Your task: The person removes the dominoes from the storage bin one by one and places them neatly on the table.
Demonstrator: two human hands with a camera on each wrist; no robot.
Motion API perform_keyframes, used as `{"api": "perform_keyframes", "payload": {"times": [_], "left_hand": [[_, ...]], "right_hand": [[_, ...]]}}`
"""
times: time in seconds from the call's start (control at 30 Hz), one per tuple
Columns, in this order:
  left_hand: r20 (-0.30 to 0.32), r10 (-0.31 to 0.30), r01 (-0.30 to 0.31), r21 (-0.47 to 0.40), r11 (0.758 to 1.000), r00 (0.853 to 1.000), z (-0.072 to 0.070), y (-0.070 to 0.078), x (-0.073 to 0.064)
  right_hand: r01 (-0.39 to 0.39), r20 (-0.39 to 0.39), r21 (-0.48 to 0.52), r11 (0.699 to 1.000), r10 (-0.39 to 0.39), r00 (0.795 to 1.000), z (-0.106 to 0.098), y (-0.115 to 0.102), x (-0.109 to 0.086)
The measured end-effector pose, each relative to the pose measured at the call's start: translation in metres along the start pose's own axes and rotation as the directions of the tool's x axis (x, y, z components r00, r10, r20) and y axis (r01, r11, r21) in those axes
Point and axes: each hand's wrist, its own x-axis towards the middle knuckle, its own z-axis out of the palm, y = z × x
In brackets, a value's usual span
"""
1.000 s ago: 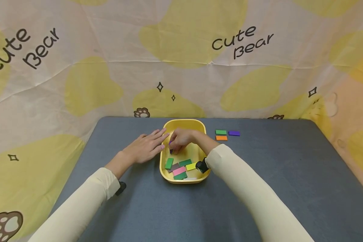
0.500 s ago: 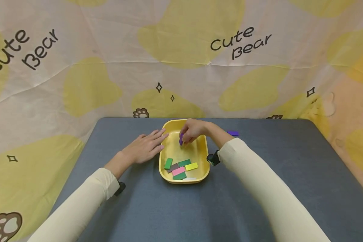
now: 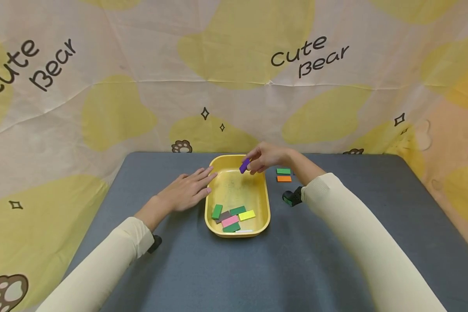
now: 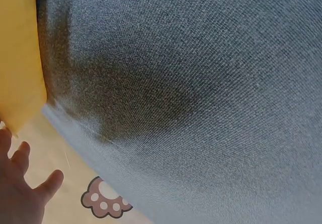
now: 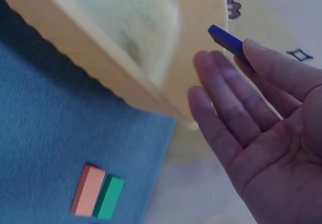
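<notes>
cloth (image 3: 234, 52), one, pale with yellow patches and lettering, hung behind the table. table (image 3: 234, 273), one, blue-grey. sleeves (image 3: 105, 264), two, cream. tray (image 3: 235, 188), one, yellow, rounded corners, on the table toward its far edge. left hand (image 3: 187, 189), fingers extended and spread, grasping nothing, fingertips at the tray's left rim. right hand (image 3: 269, 157), grasping the purple block (image 3: 245, 165) in a pinch, thumb against it, other fingers loosely bent; block tilted, raised above the tray's far right part. wrist devices (image 3: 154, 244), two, black, one per wrist. blocks in the tray, near end, lying close together: green (image 3: 216, 211), dark green (image 3: 238, 210), yellow (image 3: 247, 215), grey (image 3: 223, 216), pink (image 3: 230, 221), second dark green (image 3: 232, 227), white (image 3: 244, 231), the last seen as a thin strip. blocks on the table, right of the tray: second green (image 3: 283, 171), orange (image 3: 284, 178), side by side, orange nearer the person.
</notes>
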Motion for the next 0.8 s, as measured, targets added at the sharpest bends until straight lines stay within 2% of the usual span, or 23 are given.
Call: {"api": "perform_keyframes", "payload": {"times": [0.13, 0.27, 0.5, 0.63, 0.8], "left_hand": [[-0.006, 0.006, -0.006, 0.000, 1.000, 1.000, 0.001, -0.001, 0.000], [-0.009, 0.007, -0.007, 0.004, 1.000, 1.000, 0.002, -0.001, 0.000], [-0.010, 0.006, -0.006, 0.003, 1.000, 1.000, 0.002, -0.001, -0.001], [-0.006, 0.004, -0.004, -0.007, 1.000, 1.000, 0.001, 0.000, -0.001], [-0.005, 0.002, -0.002, -0.010, 1.000, 1.000, 0.000, 0.000, -0.001]], "right_hand": [[0.028, -0.035, 0.060, 0.998, -0.026, 0.999, -0.009, 0.010, -0.008], [0.025, -0.074, 0.128, 0.992, -0.016, 0.997, -0.018, 0.021, -0.018], [-0.034, -0.134, 0.140, 0.990, 0.053, 0.990, -0.033, 0.047, -0.039], [-0.041, -0.162, 0.158, 0.987, 0.067, 0.984, -0.040, 0.065, -0.053], [-0.065, -0.224, 0.121, 0.991, 0.091, 0.970, -0.047, 0.088, -0.071]]}}
